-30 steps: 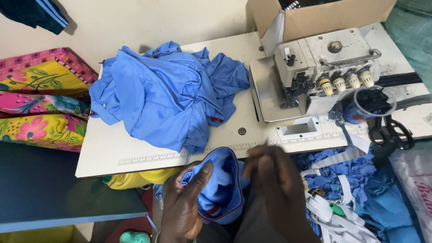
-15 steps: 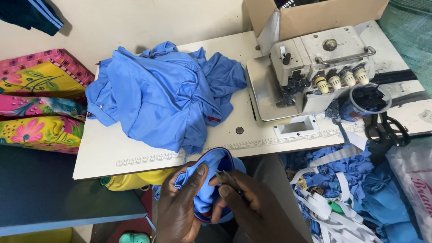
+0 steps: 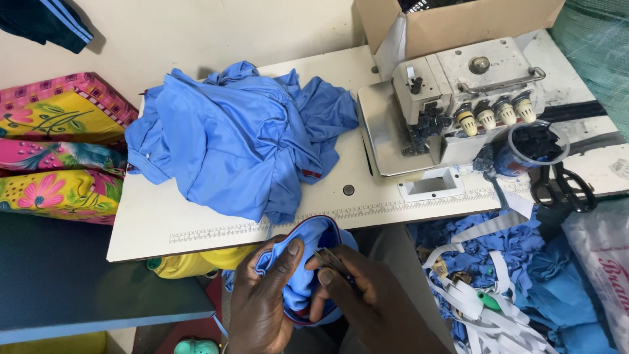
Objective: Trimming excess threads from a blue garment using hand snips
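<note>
While the left hand (image 3: pixel 265 298) is pinching the blue garment piece (image 3: pixel 308 262) just below the table (image 3: pixel 196 219) edge, the right hand (image 3: pixel 367 301) is closing its fingers around small thread snips (image 3: pixel 333 262) touching the fabric.

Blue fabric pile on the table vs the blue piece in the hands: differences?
The blue fabric pile is large and lies crumpled and untouched on the sewing table; the blue piece is small and gripped below the table edge by the left hand and right hand. The piece shows a red-and-dark trimmed edge along its rim; the pile is mostly plain. Both are the same light blue cloth.
</note>
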